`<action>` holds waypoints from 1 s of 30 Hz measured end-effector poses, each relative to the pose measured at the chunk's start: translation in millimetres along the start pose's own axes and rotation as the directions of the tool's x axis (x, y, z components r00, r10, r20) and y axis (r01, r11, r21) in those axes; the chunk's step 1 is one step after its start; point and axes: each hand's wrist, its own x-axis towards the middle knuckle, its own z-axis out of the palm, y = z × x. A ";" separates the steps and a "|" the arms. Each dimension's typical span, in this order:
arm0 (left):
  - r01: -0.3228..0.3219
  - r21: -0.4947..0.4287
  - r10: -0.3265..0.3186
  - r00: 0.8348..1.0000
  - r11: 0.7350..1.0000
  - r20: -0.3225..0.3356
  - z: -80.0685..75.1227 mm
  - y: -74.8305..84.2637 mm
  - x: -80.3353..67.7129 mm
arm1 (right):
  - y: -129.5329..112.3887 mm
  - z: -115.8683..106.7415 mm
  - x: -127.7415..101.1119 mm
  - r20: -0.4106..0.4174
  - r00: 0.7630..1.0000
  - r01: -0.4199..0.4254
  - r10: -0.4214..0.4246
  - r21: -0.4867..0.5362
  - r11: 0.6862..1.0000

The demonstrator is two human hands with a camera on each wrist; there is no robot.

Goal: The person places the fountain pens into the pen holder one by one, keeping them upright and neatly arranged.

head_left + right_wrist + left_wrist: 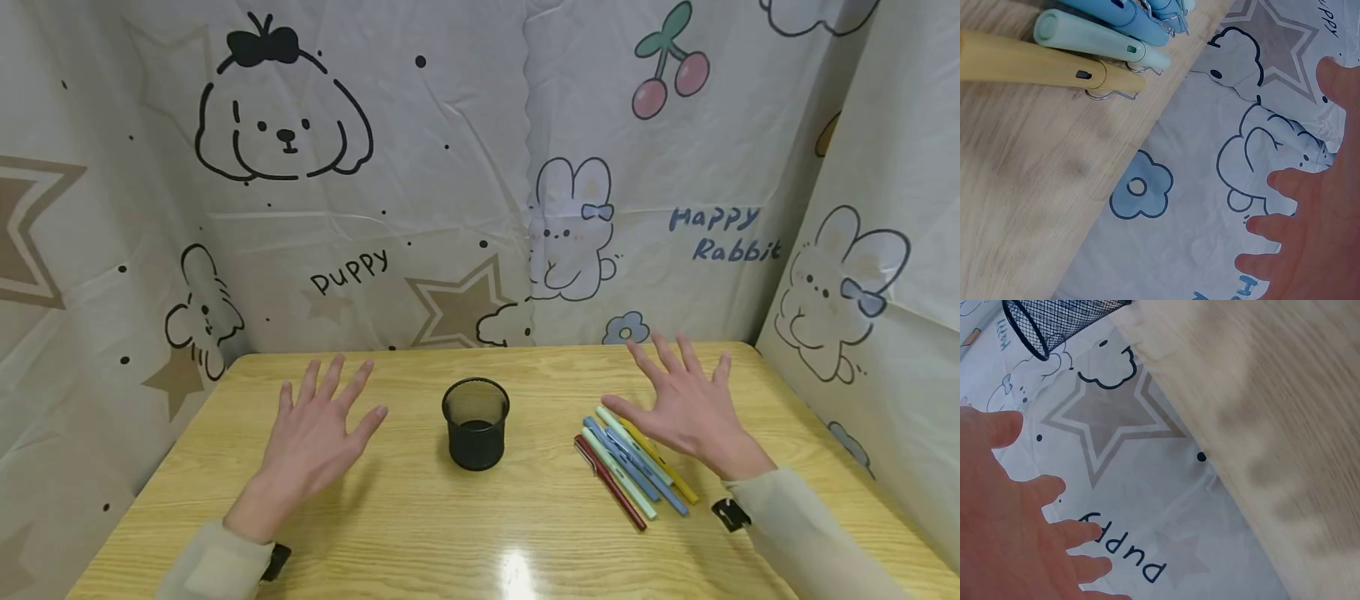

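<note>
1. Pens (633, 467) lie in a loose bunch on the worktop (420, 525), just under the right hand (686, 412), whose fingers (667, 354) are spread and hold nothing.
2. Left hand (315, 437) hovers flat, fingers splayed, empty.
3. Black mesh cup (476, 423) stands upright between both hands.

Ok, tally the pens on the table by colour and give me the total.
Red pen: 1
Mint green pens: 2
Blue pens: 2
Yellow pen: 1
Total: 6 pens, lying side by side under and beside the right hand, right of the black mesh cup.
</note>
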 end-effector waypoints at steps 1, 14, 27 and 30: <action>-0.003 -0.002 0.003 1.000 1.000 -0.001 0.1 0.7 -1.2 | -0.4 -0.8 -1.1 0.000 1.000 0.000 0.000 -0.003 1.000; -0.030 -0.049 0.030 1.000 0.998 0.001 4.8 11.1 -16.3 | -0.5 -7.4 -15.3 0.000 1.000 0.010 -0.010 -0.017 1.000; -0.045 -0.096 0.045 0.999 0.994 -0.006 6.2 18.7 -32.7 | 2.6 -11.4 -31.5 0.011 1.000 0.022 -0.022 -0.020 1.000; -0.042 -0.119 0.041 0.999 0.992 -0.009 6.0 20.1 -36.3 | 3.5 -11.9 -36.0 0.001 0.999 0.032 -0.032 -0.023 0.999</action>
